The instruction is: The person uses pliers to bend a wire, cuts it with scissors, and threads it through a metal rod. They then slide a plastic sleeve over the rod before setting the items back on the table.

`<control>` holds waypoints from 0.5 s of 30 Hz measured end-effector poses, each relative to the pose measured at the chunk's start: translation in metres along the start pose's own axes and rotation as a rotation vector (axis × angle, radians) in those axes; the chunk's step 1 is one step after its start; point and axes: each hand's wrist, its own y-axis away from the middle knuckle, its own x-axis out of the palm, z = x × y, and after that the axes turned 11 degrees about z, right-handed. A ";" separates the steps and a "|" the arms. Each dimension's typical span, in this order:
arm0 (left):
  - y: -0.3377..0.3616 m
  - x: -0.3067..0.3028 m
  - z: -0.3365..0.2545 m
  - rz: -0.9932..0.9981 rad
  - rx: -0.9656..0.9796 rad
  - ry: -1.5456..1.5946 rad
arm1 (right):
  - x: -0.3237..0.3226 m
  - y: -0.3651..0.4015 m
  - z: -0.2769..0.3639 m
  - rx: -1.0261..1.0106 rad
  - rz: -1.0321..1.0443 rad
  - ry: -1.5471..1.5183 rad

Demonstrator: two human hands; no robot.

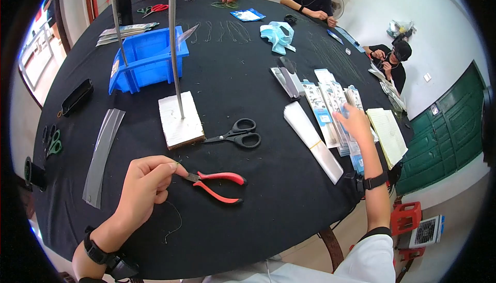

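My left hand [147, 182] is closed in a pinch over the near left of the table, with a tiny dark end at its fingertips. A thin line [179, 220] trails from below that hand onto the cloth. Red-handled pliers [219, 184] lie with their jaws right by those fingertips. My right hand [355, 121] reaches over the stack of printed card packets [330, 110], fingers apart at the upper cards. Left of the stack is a bundle of clear plastic sleeves [312, 141] with a band around it.
Black scissors [240, 134] lie beside a white block [181, 120] carrying an upright metal rod. A blue bin [147, 58], stapler [289, 79] and notepad [386, 137] sit farther out. Clear strips [103, 156] lie left. Several people work around the far side.
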 end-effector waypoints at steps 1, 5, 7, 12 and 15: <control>0.000 0.000 0.000 -0.003 0.000 -0.001 | 0.003 0.001 0.000 -0.032 -0.013 -0.014; -0.002 -0.003 0.005 0.027 0.001 -0.027 | 0.013 0.001 -0.008 -0.080 -0.051 -0.002; -0.002 -0.003 0.004 0.024 -0.003 -0.024 | 0.011 0.001 -0.009 -0.072 -0.065 0.012; -0.001 -0.002 0.003 0.004 0.005 -0.010 | 0.002 0.009 -0.008 -0.094 -0.081 -0.077; -0.001 -0.001 0.003 0.004 0.008 -0.017 | 0.008 0.004 -0.018 -0.095 -0.150 -0.123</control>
